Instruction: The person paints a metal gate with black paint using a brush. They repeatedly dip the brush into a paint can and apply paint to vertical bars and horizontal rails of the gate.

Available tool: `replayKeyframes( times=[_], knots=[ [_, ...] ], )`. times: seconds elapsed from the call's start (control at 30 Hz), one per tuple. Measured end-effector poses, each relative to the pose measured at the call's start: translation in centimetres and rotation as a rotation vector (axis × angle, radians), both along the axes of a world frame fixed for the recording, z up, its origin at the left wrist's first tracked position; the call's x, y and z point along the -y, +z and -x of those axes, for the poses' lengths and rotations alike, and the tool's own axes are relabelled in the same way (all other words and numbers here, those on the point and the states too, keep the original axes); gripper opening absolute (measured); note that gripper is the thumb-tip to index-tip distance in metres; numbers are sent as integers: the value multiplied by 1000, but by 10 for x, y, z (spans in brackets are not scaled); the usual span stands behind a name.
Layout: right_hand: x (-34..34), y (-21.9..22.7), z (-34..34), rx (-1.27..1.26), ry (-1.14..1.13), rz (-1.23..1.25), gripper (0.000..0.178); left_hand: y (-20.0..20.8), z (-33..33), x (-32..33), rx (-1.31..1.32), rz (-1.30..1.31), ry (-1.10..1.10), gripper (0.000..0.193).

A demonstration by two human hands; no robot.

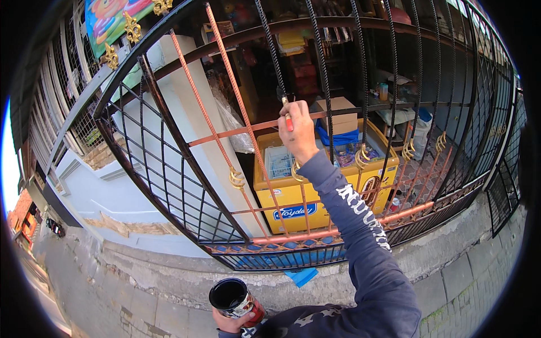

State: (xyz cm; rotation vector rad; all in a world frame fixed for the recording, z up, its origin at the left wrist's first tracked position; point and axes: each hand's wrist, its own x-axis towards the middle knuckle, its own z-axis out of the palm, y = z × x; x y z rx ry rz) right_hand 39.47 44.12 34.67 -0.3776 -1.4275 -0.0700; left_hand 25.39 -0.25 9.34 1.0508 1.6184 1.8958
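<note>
My right hand [298, 132] grips a paintbrush [289, 121] with a red and pale handle. Its dark bristles touch a twisted vertical bar [273, 53] of a metal fence. That bar is black above the brush; the rail [256, 126] beside my hand is reddish brown. Two twisted bars to the left, including a reddish-brown bar [228, 70], lack black on most of their length. Low in front of my body, my left hand [234, 322] is wrapped round an open paint can [230, 294] with a dark inside and dark rim.
Behind the fence stands a yellow chest freezer [349, 205] with a cardboard box [338, 110] on it. Gold ornaments [236, 178] sit on several bars. A black lattice panel [163, 163] angles off left. Below run a concrete ledge [451, 245] and a blue scrap [302, 276].
</note>
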Motion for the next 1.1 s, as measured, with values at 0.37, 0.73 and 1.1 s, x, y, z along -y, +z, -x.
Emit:
replayKeyframes(
  times=[0.37, 0.73, 1.1],
  knots=[
    [-3, -4, -13, 15, 43, -76, 19, -1, 3, 4, 66, -51, 58, 98],
    [-2, -17, -10, -52, 21, -34, 19, -7, 5, -13, -47, -48, 49, 96],
    [6, -11, -18, -3, 154, -33, 17, 13, -7, -24, 67, -14, -49, 96]
  ],
)
